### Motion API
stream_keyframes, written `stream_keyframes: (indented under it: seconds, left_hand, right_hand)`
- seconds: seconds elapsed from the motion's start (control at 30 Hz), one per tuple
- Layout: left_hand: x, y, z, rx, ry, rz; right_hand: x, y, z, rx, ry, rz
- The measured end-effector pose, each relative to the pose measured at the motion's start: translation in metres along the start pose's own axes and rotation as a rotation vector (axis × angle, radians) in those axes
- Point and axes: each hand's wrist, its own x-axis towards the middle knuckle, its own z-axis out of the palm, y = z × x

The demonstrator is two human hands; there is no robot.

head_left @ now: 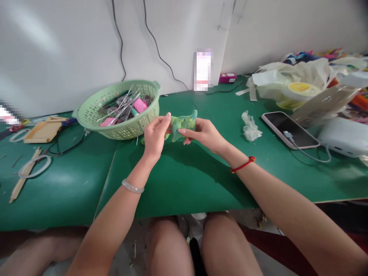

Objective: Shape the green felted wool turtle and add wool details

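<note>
A small green, yellow and blue piece with pointed corners is held up above the green table. My left hand pinches its left side between thumb and fingers. On the right side, my right hand grips the same piece, thumb in front and fingers behind it. Its material cannot be made out for sure. Another yellow-green bit shows partly behind my left hand, near the basket; most of it is hidden.
A green basket of tools and pink items stands back left. Crumpled clear plastic, a phone with a cable and a white device lie right. Wooden strips and a ring lie left. A lit screen leans at the wall.
</note>
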Motion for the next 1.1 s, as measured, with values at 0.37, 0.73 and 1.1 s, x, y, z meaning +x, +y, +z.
stream_keyframes:
  seconds: [0.37,0.73,1.1]
  left_hand:
    - [0.001,0.003,-0.004,0.123,-0.054,0.059]
    - [0.005,0.006,-0.007,0.142,0.006,0.037]
    - [0.007,0.007,-0.011,0.224,0.048,0.146]
  right_hand:
    - [0.002,0.004,-0.002,-0.024,0.05,-0.075]
    - [0.001,0.005,-0.001,0.015,0.05,-0.024]
    - [0.001,0.008,0.0,0.017,0.031,-0.025]
